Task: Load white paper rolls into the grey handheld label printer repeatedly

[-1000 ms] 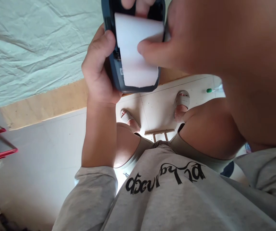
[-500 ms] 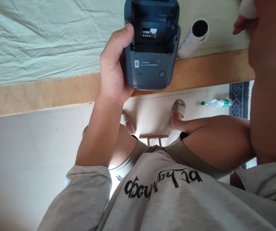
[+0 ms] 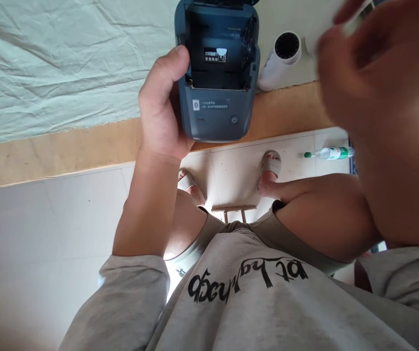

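My left hand (image 3: 161, 102) is closed around the left side of a dark blue portable label printer (image 3: 219, 114), its thumb on the rim. The printer's lid is up, and its hollow compartment shows a small black-and-white sticker inside. A power button and a Bluetooth mark sit on its front panel. My right hand (image 3: 366, 73) is raised at the upper right, smeared by motion, so whether it holds anything is unclear. Between the two hands a white paper roll (image 3: 273, 68) with a dark core end leans on the table. A pale object (image 3: 310, 46) shows partly beside my right hand.
A pale green cloth (image 3: 66, 63) covers the table, with a bare wooden edge (image 3: 66, 153) along the front. On the tiled floor lies a plastic bottle with a green cap (image 3: 335, 153). A wooden stool edge (image 3: 233, 208) shows between my legs.
My right hand has swung inward to the left from the far right edge. The printer in my left hand has shifted slightly left and down in view.
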The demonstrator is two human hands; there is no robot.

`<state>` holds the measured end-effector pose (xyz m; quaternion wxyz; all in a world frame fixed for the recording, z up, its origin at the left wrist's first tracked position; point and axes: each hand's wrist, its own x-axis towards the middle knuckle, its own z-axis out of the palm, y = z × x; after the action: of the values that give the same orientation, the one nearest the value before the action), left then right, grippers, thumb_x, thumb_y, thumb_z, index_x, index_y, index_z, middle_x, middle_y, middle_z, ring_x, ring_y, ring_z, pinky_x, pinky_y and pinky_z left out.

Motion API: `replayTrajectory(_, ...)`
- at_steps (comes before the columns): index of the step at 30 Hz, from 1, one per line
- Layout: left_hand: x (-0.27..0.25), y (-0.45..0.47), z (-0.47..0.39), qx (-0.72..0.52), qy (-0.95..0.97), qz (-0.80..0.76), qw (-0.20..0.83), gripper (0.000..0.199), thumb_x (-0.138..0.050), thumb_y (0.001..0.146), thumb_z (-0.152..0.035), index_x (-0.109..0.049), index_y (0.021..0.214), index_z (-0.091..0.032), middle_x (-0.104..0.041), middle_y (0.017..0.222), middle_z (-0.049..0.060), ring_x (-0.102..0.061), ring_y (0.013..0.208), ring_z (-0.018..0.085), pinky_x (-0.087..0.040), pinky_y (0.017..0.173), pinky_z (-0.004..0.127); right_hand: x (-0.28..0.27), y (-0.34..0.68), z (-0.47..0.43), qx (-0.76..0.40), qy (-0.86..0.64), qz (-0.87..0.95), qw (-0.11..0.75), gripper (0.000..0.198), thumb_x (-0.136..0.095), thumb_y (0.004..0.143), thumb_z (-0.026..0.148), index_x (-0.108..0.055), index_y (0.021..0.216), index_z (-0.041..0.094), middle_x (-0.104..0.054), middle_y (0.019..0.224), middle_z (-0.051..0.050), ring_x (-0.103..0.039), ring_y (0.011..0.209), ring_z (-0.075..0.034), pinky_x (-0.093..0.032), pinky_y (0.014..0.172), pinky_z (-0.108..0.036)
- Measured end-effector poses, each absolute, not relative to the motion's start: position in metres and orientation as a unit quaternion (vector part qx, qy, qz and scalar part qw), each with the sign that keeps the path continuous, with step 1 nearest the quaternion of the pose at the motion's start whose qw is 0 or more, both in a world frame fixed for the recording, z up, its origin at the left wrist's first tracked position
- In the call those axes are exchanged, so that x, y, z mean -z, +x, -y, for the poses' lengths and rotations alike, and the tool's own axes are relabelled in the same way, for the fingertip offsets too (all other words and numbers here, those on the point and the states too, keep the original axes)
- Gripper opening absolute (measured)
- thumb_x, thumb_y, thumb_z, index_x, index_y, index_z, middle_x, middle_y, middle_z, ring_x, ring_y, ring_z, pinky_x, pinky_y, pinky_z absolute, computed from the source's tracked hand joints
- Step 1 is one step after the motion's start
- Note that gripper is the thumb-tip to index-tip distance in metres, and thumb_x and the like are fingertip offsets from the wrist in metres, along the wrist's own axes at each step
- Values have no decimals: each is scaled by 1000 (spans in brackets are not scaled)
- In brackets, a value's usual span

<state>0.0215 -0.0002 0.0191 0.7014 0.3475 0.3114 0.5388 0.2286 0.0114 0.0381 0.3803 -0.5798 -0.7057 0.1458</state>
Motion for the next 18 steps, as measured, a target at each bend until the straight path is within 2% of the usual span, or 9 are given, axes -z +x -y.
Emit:
replayTrajectory(2, -21, 22, 0, -522, 355, -328, 703, 22, -32, 76, -36, -47, 78, -20, -55, 102, 1, -54, 97, 15, -46, 90, 33, -32, 221, -13, -90, -553, 798, 221, 47, -37, 71, 42, -40, 114, 23, -41, 112, 4, -45, 82, 4, -34, 71, -15)
replayTrajectory(4, -22, 23, 1, -516, 363, -340, 698, 20, -32, 76, -35, -44, 79, -20, -55, 101, 0, -55, 96, 15, -46, 89, 33, -25, 217, -18, -86, -550, 813, 173, 46, -36, 72, 43, -36, 114, 25, -39, 113, 4, -42, 83, 3, -36, 73, -15)
replayTrajectory(7, -24, 23, 2, -511, 372, -343, 695, 18, -32, 76, -33, -43, 82, -20, -56, 101, 1, -54, 96, 15, -46, 87, 32, -17, 217, -26, -94, -531, 825, 166, 39, -40, 70, 37, -39, 107, 24, -46, 101, 5, -42, 81, 3, -36, 75, -15)
replayTrajectory(11, -23, 22, 2, -508, 374, -334, 701, 18, -34, 76, -34, -44, 82, -20, -57, 100, 2, -53, 97, 16, -44, 83, 30, -14, 214, -26, -90, -486, 854, 160, 36, -41, 66, 24, -41, 102, 21, -46, 97, 3, -40, 86, 2, -33, 75, -14)
replayTrajectory(15, -22, 22, 2, -520, 367, -328, 698, 17, -34, 76, -32, -47, 78, -21, -57, 98, 3, -52, 98, 17, -43, 82, 33, -14, 210, -26, -80, -493, 850, 167, 38, -44, 68, 37, -41, 102, 20, -42, 100, 0, -38, 91, 0, -34, 79, -15)
replayTrajectory(18, -22, 24, 2, -526, 365, -333, 692, 16, -35, 75, -32, -47, 76, -21, -58, 95, 3, -54, 89, 16, -43, 79, 34, -17, 211, -28, -79, -513, 835, 185, 36, -43, 69, 32, -42, 102, 21, -41, 102, 0, -38, 93, 0, -34, 84, -16)
